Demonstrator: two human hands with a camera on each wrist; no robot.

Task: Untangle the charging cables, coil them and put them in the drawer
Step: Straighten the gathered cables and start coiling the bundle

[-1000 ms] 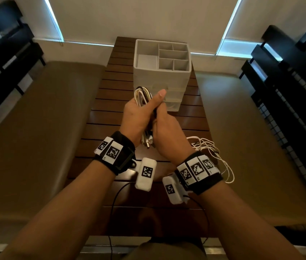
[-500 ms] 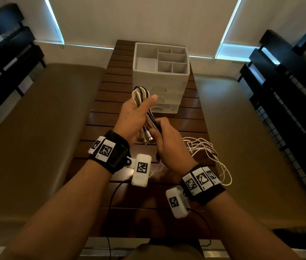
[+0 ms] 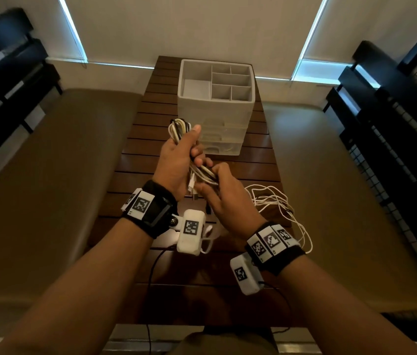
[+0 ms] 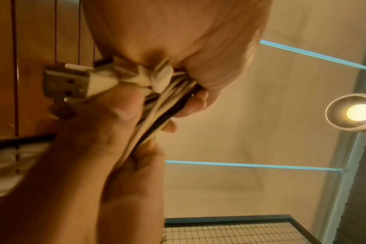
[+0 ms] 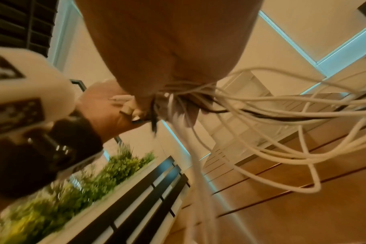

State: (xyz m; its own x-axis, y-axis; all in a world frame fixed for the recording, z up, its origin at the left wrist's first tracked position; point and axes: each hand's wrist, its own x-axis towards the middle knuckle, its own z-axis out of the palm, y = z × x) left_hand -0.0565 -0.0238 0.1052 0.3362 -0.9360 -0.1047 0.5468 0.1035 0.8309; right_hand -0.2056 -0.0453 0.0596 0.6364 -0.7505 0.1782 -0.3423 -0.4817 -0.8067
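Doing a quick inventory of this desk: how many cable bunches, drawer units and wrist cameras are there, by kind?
coiled cable bundle, gripped by left hand and right hand: 1
loose white cable tangle on the table: 1
drawer unit: 1
wrist cameras: 2
Total: 5
Single cables cannot be counted.

The head view looks down from above at the surface (image 3: pixel 197 175); both wrist views look up, close on the cables (image 4: pixel 157 102).

A slatted wooden table (image 3: pixel 135 155) carries a white drawer organizer (image 3: pixel 215 116) and loose white cables (image 3: pixel 276 206).
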